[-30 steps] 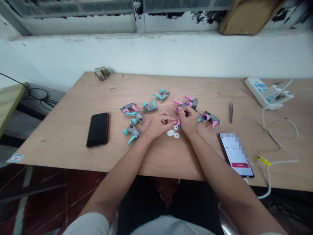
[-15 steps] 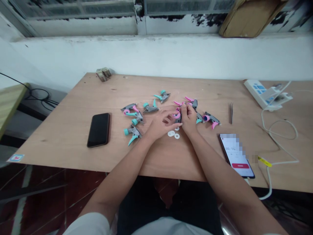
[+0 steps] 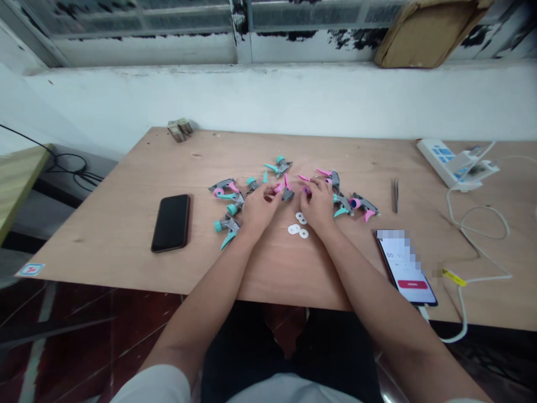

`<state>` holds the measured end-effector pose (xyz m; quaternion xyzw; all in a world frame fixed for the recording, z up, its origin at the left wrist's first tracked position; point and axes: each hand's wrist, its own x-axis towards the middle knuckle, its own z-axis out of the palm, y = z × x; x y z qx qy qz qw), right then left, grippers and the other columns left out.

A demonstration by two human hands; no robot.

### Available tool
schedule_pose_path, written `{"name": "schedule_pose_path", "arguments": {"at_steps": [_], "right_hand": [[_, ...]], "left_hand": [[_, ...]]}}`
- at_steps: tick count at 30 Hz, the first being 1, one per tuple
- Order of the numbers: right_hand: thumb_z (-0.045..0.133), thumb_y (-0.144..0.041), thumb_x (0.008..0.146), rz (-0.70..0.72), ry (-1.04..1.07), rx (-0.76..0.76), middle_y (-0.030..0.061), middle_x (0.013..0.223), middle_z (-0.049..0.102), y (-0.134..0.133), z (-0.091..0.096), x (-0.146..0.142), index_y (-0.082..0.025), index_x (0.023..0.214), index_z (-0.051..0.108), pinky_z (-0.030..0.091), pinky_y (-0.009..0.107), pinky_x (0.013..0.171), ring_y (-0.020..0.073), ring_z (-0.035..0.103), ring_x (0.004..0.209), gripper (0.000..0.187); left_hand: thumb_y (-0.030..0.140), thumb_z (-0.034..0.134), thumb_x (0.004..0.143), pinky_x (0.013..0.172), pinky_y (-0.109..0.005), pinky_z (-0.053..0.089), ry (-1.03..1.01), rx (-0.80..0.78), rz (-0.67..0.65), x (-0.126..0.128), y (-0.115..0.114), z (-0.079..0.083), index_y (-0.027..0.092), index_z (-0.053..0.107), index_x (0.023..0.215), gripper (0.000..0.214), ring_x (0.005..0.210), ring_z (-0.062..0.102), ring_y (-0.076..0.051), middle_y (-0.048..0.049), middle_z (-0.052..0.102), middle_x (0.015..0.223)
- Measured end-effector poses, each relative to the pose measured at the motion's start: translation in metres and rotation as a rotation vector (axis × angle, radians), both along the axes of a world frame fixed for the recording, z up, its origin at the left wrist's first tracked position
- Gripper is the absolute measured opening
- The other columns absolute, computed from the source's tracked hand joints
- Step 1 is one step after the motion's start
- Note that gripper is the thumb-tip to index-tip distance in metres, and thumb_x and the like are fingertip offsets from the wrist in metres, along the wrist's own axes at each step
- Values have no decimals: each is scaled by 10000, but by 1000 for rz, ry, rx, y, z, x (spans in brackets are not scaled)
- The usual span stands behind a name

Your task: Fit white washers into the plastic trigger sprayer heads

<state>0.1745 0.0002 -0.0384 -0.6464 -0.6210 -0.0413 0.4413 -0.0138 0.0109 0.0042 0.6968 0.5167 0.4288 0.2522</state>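
Note:
My left hand [image 3: 260,208] is closed around a grey trigger spray head [image 3: 287,194] with a pink trigger and collar. My right hand [image 3: 319,206] has its fingers on a second spray head [image 3: 307,191], whose purple-pink collar shows beside the thumb; much of it is hidden. Between and below the hands lie several white washers [image 3: 294,229]. Left of my left hand are spray heads with turquoise parts [image 3: 229,225] and a pink one [image 3: 224,186]. Beyond my right hand sit more, one with a turquoise trigger [image 3: 343,207] and one pink [image 3: 364,206].
A dark phone [image 3: 170,223] lies at left, and a lit phone [image 3: 406,268] on a white cable at right. Tweezers [image 3: 395,196] rest near a white power strip [image 3: 447,162]. Small blocks [image 3: 179,130] stand at the table's back edge, below the wall.
My hands have moved apart. The left has shifted left with the pink spray head, while the right has come onto another spray head. More of the washers show now.

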Motion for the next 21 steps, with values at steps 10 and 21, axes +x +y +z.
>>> {"name": "schedule_pose_path", "arguments": {"at_steps": [10,21], "right_hand": [[406,-90,929,68,-26,-121,175,1408,638,3,-8,3,-131,1404,642,404,537,1205,329,484,1389,532],[583,-204,921,57,2,-114,203,1373,581,6,-10,9,-170,1275,647,374,596,1194,360,461,1358,361]], "left_hand": [[311,728,924,903,-356,496,180,208,-15,3,-7,5,212,737,1057,166,950,646,-237,-77,692,1020],[447,748,913,721,-321,466,453,72,-478,16,-14,-7,236,794,783,252,594,616,-208,-29,683,631]]}}
